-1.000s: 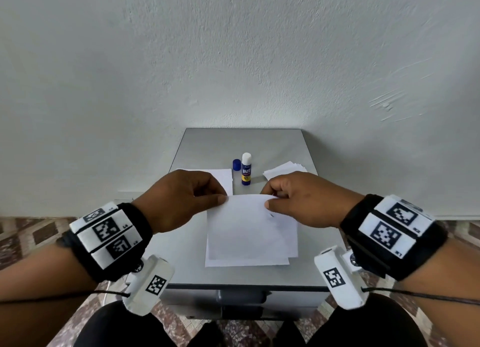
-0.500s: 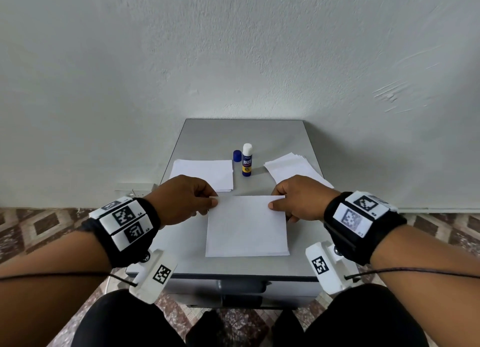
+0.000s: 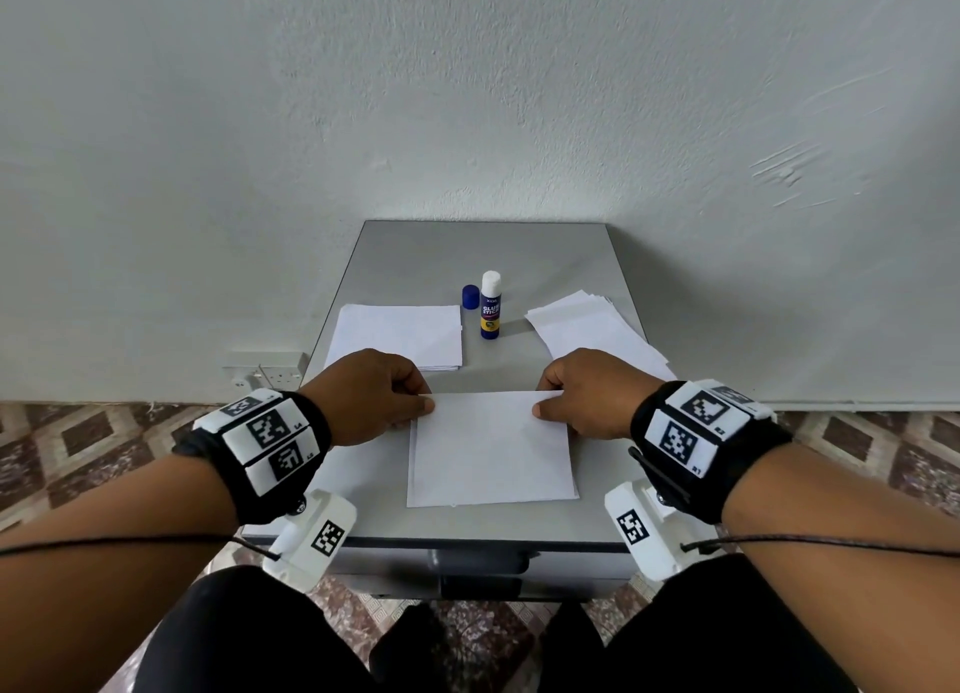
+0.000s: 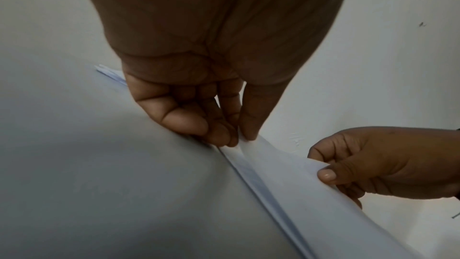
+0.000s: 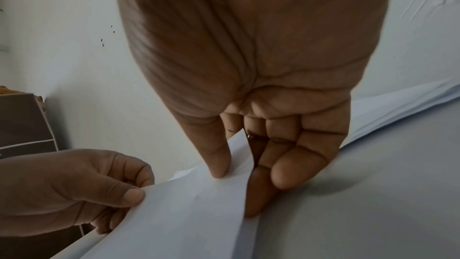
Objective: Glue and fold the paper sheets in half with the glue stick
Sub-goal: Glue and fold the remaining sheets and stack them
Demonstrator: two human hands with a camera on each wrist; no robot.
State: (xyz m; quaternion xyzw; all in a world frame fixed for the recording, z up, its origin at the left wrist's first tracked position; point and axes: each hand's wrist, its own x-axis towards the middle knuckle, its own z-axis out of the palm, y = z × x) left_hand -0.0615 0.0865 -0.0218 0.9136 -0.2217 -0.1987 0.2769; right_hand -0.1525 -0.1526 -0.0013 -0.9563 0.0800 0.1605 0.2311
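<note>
A white paper sheet (image 3: 491, 448) lies folded over itself on the grey cabinet top (image 3: 467, 256), its loose upper layer raised at the far edge. My left hand (image 3: 415, 406) pinches the far left corner of the sheet (image 4: 286, 174) between thumb and fingers. My right hand (image 3: 550, 404) pinches the far right corner of the sheet (image 5: 194, 204) the same way. An uncapped glue stick (image 3: 490, 312) stands upright behind the sheet, with its blue cap (image 3: 470, 297) beside it on the left.
A flat stack of white sheets (image 3: 400, 341) lies at the back left. A fanned stack of sheets (image 3: 592, 331) lies at the back right. A white wall rises right behind the cabinet, and patterned floor tiles show on both sides.
Both hands carried the sheet's upper layer back down toward the table and spread apart to its far corners. The layers now line up squarely instead of lying askew.
</note>
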